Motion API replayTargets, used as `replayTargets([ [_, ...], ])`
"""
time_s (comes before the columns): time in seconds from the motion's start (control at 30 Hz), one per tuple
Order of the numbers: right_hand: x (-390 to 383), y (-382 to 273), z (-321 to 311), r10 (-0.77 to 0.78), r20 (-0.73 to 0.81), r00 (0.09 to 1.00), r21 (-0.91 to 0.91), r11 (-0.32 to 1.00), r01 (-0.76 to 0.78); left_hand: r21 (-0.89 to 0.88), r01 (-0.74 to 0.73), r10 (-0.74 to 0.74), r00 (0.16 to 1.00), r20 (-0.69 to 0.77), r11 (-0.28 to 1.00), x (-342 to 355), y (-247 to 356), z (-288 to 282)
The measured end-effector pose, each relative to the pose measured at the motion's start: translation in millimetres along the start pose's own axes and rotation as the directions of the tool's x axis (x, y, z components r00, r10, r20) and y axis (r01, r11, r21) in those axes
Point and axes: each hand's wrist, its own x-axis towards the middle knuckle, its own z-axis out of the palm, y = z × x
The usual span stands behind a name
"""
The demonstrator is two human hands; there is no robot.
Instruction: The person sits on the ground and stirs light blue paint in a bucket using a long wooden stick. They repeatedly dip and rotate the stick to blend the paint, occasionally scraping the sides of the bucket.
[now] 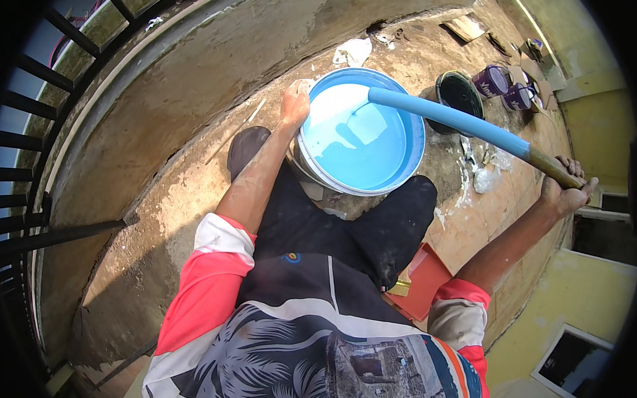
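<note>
My plastic bucket (418, 136) looks smooth, its paint (380, 167) glossy, my stick (463, 121) slick-coated, and the floor (185, 203) rough and matt.

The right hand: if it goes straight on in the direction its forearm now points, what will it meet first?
Most likely the yellowish wall beyond the right hand, toward the picture's right edge; how far away it stands is unclear in this fisheye view.

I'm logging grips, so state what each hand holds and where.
The right hand grips the blue stick by its brown end; the left hand holds the bucket at its left rim.
</note>
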Motion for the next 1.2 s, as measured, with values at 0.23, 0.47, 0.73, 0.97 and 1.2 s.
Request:
replayTargets([
  [0.23,2,0,1,0.012,0.014,1.000,0.009,1.000,-0.012,-0.039,0.065,-0.064,0.998,0.013,0.997,-2,9,0],
  [0.47,3,0,2,0.014,0.021,1.000,0.012,1.000,-0.014,-0.020,0.042,-0.042,0.999,0.010,0.999,0,0,1],
  [0.73,3,0,5,0.007,0.019,1.000,-0.006,1.000,-0.007,-0.058,0.088,-0.087,0.996,0.019,0.994,1,2,2],
  [0.97,-2,8,17,0.007,0.073,0.997,-0.035,0.999,-0.005,-0.030,0.042,-0.042,0.999,0.013,0.999,-2,2,1],
  [1.2,-41,75,60,-0.004,0.212,0.977,-0.150,0.988,0.037,-0.033,-0.016,0.017,0.999,0.028,0.999,1,-5,3],
])
